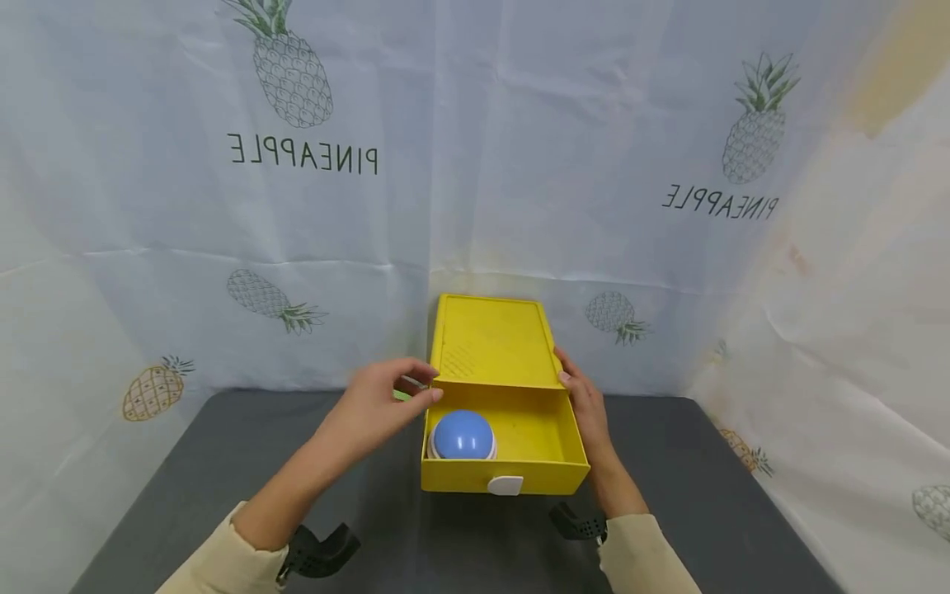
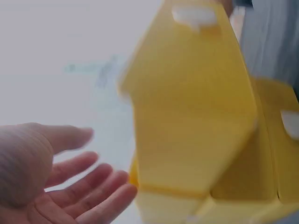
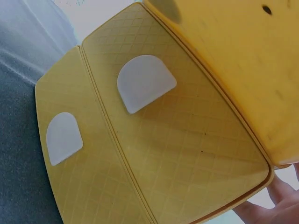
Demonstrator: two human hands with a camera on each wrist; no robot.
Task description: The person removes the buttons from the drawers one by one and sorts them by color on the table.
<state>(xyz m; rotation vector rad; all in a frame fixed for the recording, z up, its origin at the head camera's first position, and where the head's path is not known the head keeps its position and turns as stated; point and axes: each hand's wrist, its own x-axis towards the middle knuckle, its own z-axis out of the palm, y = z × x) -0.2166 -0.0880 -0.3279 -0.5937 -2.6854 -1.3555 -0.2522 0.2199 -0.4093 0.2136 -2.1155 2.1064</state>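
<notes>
A yellow drawer box (image 1: 496, 338) stands on the dark table, its upper drawer (image 1: 460, 477) pulled out towards me. Inside that drawer, at the front left, sits a blue domed thing (image 1: 463, 434) with a pale rim. My left hand (image 1: 382, 404) is at the box's left edge, thumb and fingers parted; the left wrist view shows its fingers loosely extended, holding nothing. My right hand (image 1: 586, 408) holds the box's right side, thumb near the top's front corner. White tabs (image 3: 146, 83) mark the two drawer fronts in the right wrist view.
The dark tabletop (image 1: 660, 478) spreads to both sides of the box. Behind it hangs a pale curtain (image 1: 519, 165) printed with pineapples, which continues along the sides. A bit of something light green (image 1: 402, 395) shows behind my left hand.
</notes>
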